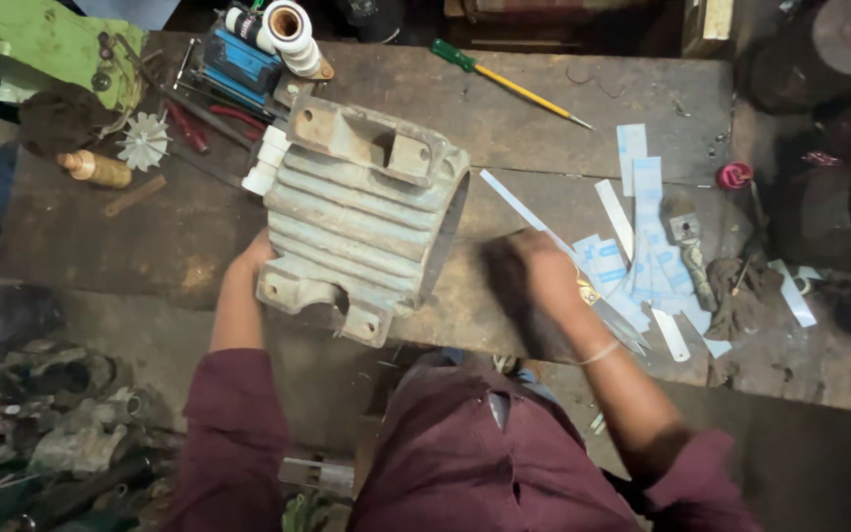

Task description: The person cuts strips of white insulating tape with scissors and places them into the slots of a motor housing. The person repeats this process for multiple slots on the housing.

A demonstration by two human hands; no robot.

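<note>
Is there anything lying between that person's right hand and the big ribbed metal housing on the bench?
Nothing visible does. The right hand, blurred, hangs just off the open end of the ribbed metal housing, with only bare workbench between. The pale paper strips lie on its far side.

big grey metal motor shell [361, 217] lies on its side on the wooden bench [150, 236] | left hand [253, 254] holds the shell's left side | right hand [534, 266], blurry, is right of the shell, near white paper strips [642, 256] | green screwdriver [504, 81] lies behind the shell
</note>
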